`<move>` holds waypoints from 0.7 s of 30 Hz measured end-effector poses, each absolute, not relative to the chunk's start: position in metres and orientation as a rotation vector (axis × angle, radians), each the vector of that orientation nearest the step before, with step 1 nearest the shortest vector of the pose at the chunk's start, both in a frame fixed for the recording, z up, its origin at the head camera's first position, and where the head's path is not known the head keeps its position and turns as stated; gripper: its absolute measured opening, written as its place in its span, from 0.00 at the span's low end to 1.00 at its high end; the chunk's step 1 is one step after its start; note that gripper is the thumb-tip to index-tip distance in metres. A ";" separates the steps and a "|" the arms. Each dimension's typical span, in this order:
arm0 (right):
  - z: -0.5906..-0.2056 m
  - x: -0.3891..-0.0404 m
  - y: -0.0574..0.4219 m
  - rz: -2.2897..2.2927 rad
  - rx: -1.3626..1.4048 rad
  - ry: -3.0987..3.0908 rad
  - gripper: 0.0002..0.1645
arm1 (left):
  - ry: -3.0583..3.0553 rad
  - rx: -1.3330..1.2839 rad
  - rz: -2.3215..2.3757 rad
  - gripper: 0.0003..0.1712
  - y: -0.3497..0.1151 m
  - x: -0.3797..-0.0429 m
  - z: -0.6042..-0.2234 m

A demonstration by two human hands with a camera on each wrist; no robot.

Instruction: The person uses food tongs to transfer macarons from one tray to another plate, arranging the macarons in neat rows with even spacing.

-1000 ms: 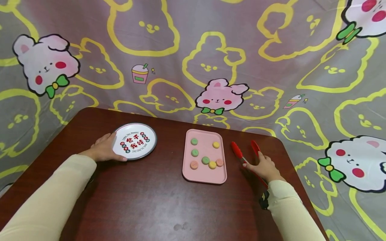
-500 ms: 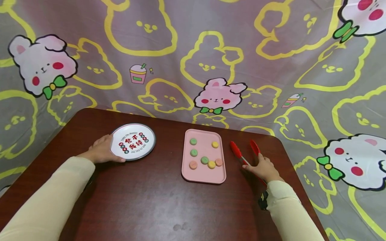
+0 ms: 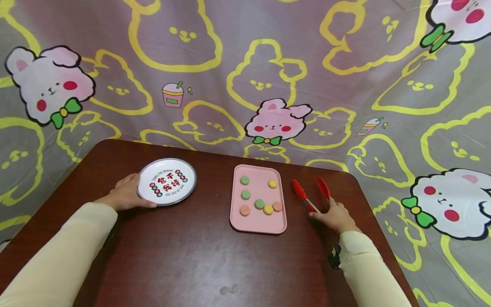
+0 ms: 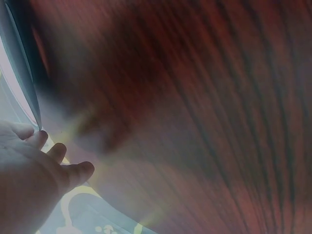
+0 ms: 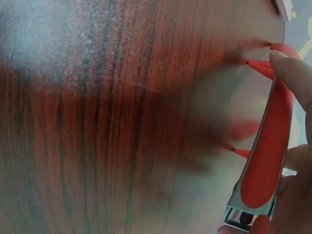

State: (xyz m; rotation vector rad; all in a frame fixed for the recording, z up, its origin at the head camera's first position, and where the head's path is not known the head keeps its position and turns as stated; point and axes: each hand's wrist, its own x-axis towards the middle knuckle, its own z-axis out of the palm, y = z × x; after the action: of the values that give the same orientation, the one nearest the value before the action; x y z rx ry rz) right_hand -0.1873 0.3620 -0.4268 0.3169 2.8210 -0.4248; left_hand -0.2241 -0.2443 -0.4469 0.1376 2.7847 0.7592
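Observation:
A white plate (image 3: 167, 181) with red lettering and a dark rim lies at the left of the table. My left hand (image 3: 124, 192) holds its left edge, the thumb along the near side. In the left wrist view, fingertips (image 4: 43, 137) meet the plate's rim (image 4: 22, 73). On the right, my right hand (image 3: 335, 216) grips red-tipped tongs (image 3: 323, 187), whose arms stand apart and point away from me. The right wrist view shows the thumb and curled fingers around the tongs' red handle (image 5: 268, 151).
Between the hands lies a pink tray (image 3: 257, 224) bearing several small round macaron-like pieces, among them a green piece (image 3: 245, 195), a yellow piece (image 3: 272, 184) and an orange-pink piece (image 3: 244, 210). A patterned curtain (image 3: 207, 47) hangs behind the dark wooden table (image 3: 180, 256).
The whole head view shifts slightly left. Both hands keep their places at the plate and the tongs; the tray and its pieces stay as they were.

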 end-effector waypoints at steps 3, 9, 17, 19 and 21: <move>-0.427 -0.187 0.361 -0.443 0.329 2.822 0.68 | 2.786 0.141 0.754 0.74 -0.246 -0.224 -0.448; -0.429 -0.187 0.363 -0.481 0.358 2.827 0.68 | 2.781 0.117 0.738 0.74 -0.247 -0.225 -0.450; -0.436 -0.188 0.365 -0.602 0.365 2.846 0.64 | 2.777 0.108 0.748 0.74 -0.246 -0.225 -0.450; -0.437 -0.188 0.365 -0.610 0.374 2.846 0.63 | 2.779 0.112 0.744 0.74 -0.246 -0.224 -0.450; -0.438 -0.188 0.365 -0.606 0.383 2.847 0.63 | 2.781 0.114 0.738 0.74 -0.246 -0.224 -0.450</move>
State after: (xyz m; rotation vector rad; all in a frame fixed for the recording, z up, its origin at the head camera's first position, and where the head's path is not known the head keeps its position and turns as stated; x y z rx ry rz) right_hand -0.1884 0.3651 -0.4385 0.3827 2.8471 -0.6063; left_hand -0.2244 -0.2461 -0.4497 0.1140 2.7810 0.7378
